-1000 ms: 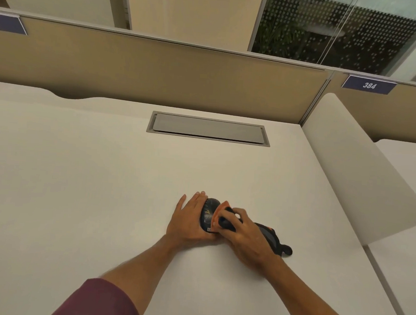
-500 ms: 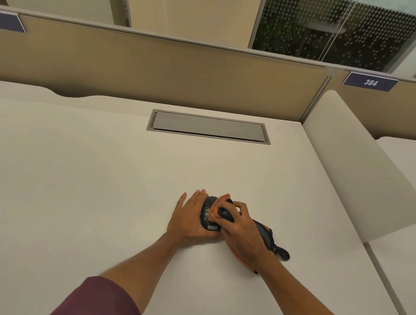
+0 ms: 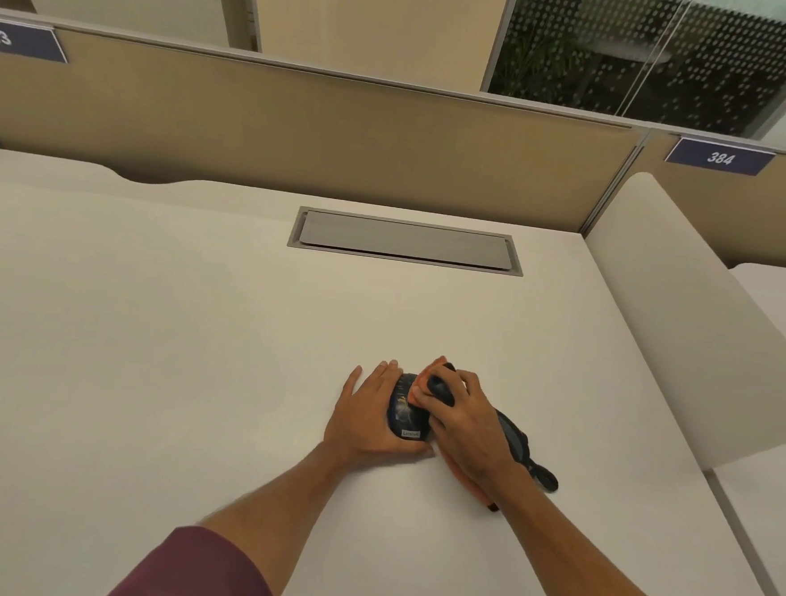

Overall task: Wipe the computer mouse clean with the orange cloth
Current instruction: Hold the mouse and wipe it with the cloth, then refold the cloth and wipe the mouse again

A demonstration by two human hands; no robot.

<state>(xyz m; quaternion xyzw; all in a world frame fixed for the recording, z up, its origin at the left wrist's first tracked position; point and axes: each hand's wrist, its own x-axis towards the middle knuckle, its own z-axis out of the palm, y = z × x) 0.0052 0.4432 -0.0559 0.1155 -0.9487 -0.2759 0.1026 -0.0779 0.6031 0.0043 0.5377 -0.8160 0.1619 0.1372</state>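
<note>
Left hand cups the dark, glossy computer mouse on the white desk, fingers half-curled around it. Right hand is closed on the orange and dark cloth, pressing it to the mouse's right side.

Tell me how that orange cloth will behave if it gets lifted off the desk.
Probably floppy: the orange cloth bunches around the right hand and trails flat under the wrist. Likely light, since it lies thin on the desk. It should drape, not roll.

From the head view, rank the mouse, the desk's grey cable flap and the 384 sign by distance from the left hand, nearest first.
1. Mouse: under the left hand, touching it.
2. Cable flap: ahead, mid-desk.
3. 384 sign: far right, on the partition.
</note>
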